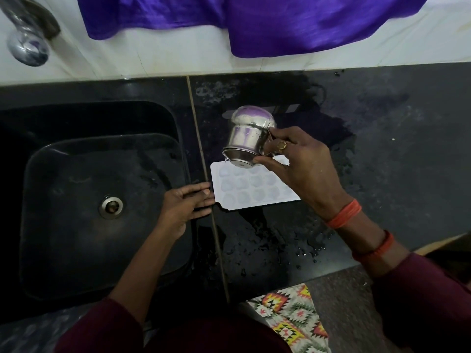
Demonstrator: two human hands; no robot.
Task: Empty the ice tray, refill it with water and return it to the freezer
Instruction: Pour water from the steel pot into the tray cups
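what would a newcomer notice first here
The shiny steel cup, tilted in the right hand above the white ice tray on the wet black counter, draws the eye first. The left hand touches the tray's left edge beside the black sink. A bright purple cloth hangs across the top.

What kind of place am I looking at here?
Probably a home kitchen: a black sink set into a wet dark counter, a chrome tap on the white wall, and a steel cup tipped over a white ice tray.
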